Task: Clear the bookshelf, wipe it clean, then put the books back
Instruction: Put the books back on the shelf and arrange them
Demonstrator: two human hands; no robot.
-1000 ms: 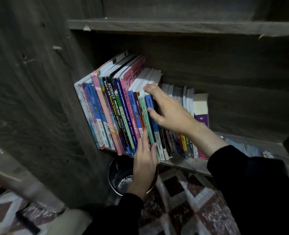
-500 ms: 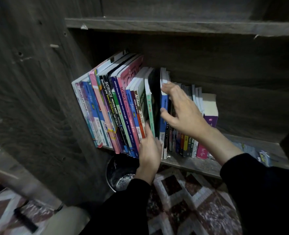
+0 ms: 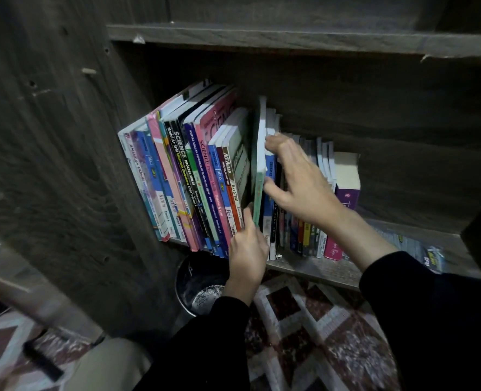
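The thin green paperback [image 3: 259, 170] stands upright mid-row on the dark wooden bookshelf [image 3: 318, 270]; the narrow gap now lies on its left, not its right as before; the left hand [image 3: 246, 249] presses its foot with straight fingers; the right hand [image 3: 295, 179] curls over the top edge of the neighbouring blue-spined book [image 3: 268, 204].

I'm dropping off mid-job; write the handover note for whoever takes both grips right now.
Left grip: open, straight fingers pressing the lower spines of the left book group.
Right grip: fingers hooked over the top of the blue-spined book, thumb at its spine; the thin green book stands in the gap beside it.
Shelf: every visible book is on it; flat magazines lie at its right end. Metal bucket on the floor below. No cloth in view.
Done: nothing visibly removed.
Left: clear books, wipe, restock.
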